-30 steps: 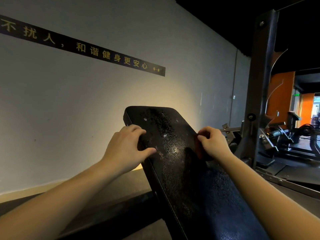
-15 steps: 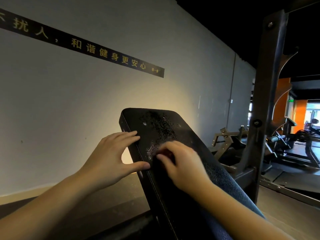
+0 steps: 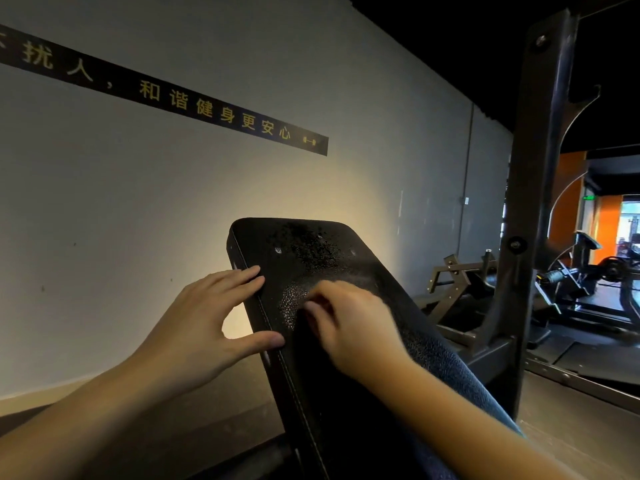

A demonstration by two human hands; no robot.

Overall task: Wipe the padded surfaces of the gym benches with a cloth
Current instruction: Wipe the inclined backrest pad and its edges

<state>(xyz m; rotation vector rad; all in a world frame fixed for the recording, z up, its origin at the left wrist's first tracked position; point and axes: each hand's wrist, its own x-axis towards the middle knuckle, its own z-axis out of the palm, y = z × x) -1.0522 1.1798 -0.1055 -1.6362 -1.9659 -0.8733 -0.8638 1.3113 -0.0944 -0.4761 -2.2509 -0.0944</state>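
the pale wall filled most of what i could see, with a long dark strip of yellow characters slanting across it. to the right stood a dark steel rack upright, and past it other machines sat near an orange-walled opening.

the black bench pad was tilted up in front of the person, its rounded top edge toward the wall. a speckled shine showed across its upper half, and stitching ran down its left edge.

a dark blue cloth lay on the pad, running from about the middle of the padding down along its right side toward the near lower corner, partly under the right forearm.

the left hand was spread flat, with straight fingers resting over the pad's left edge and the thumb pressed against that same edge lower down, holding nothing. the right hand, blurred, was in the middle of the pad. its fingers curled down onto the cloth's upper end, gripping it against the padding, just right of the left thumb.
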